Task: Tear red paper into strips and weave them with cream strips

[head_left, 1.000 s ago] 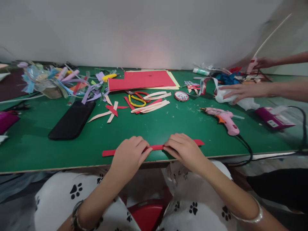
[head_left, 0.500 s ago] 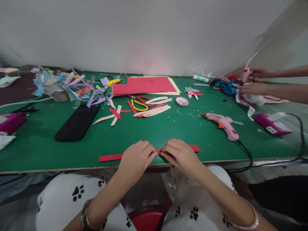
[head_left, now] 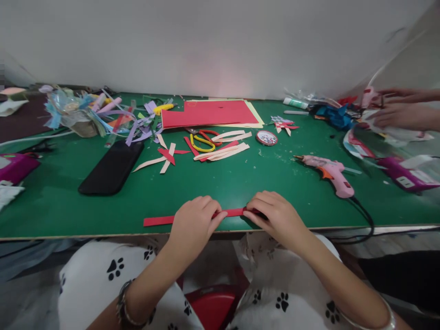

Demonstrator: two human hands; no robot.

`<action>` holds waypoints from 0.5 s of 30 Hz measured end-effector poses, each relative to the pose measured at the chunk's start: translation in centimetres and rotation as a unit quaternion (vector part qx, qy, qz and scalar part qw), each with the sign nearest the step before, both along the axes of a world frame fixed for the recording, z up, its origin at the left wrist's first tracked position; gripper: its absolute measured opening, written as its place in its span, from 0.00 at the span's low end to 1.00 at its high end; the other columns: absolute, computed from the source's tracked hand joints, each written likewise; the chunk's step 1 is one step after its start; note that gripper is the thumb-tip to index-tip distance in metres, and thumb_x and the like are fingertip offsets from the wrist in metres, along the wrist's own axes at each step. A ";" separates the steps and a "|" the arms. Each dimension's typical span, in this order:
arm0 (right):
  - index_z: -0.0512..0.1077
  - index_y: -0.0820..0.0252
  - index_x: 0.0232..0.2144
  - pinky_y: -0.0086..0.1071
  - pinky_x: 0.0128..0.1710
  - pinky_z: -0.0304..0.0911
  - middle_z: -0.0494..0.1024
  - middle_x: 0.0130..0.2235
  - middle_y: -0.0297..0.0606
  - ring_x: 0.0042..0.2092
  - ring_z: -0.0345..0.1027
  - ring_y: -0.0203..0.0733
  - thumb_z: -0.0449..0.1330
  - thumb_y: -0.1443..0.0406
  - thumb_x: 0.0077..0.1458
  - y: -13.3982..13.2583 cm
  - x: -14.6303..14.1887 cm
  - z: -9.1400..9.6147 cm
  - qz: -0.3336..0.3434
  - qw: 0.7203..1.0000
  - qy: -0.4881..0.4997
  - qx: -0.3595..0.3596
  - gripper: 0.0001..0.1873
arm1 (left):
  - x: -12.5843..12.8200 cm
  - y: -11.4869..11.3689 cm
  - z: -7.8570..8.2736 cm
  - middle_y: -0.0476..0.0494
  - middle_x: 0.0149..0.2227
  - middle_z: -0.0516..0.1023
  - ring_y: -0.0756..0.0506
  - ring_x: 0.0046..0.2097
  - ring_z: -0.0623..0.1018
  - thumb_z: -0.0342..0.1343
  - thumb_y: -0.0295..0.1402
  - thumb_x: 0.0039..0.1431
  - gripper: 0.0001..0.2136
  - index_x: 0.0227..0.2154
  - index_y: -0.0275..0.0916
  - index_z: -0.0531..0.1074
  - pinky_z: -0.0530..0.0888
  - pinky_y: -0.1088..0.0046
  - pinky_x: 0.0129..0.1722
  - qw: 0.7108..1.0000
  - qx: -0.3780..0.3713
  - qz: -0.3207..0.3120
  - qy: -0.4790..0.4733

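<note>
A narrow red paper strip [head_left: 158, 221] lies along the front edge of the green table. My left hand [head_left: 196, 217] pinches it near its middle, thumb against the fingers. My right hand [head_left: 273, 211] is closed on the same strip further right, covering that end. A short bare stretch of the strip shows between the two hands. Beyond them, cream and red paper strips [head_left: 167, 156] lie crossed in a small star shape. Yellow- and red-handled scissors [head_left: 203, 143] rest beside more loose cream strips [head_left: 227, 152].
Red paper sheets [head_left: 213, 113] lie at the back. A black phone [head_left: 112, 168] is at left, near a pile of purple scraps [head_left: 142, 124]. A pink glue gun [head_left: 328, 172] with a cable lies at right. Another person's hands [head_left: 400, 110] work at the far right.
My right hand has slid right along the strip, widening the gap between my hands. My left hand stays on the strip. The view has shifted slightly, and the other person's hands moved a little.
</note>
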State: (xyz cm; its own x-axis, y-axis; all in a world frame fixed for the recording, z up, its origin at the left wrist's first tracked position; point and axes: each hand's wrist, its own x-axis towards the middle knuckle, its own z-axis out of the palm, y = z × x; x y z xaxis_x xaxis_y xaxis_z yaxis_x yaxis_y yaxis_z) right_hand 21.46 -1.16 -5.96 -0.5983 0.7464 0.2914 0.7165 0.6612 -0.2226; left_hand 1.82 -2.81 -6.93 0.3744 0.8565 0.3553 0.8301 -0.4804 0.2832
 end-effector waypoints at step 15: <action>0.67 0.59 0.21 0.29 0.31 0.47 0.68 0.23 0.32 0.28 0.57 0.35 0.48 0.61 0.57 0.0 -0.7 0.2 -0.028 0.998 -0.048 0.032 0.16 | 0.0 0.0 0.1 0.52 0.21 0.67 0.51 0.24 0.65 0.52 0.34 0.54 0.09 0.21 0.36 0.66 0.59 0.76 0.22 0.999 -0.034 0.019 0.012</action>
State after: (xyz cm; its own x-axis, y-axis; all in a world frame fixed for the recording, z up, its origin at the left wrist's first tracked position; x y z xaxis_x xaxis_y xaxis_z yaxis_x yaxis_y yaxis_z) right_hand 20.76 -1.16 -5.78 -0.5830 0.7620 0.2820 0.7693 0.6293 -0.1101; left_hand 1.86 -2.84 -6.79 0.3493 0.8917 0.2879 0.8540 -0.4294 0.2938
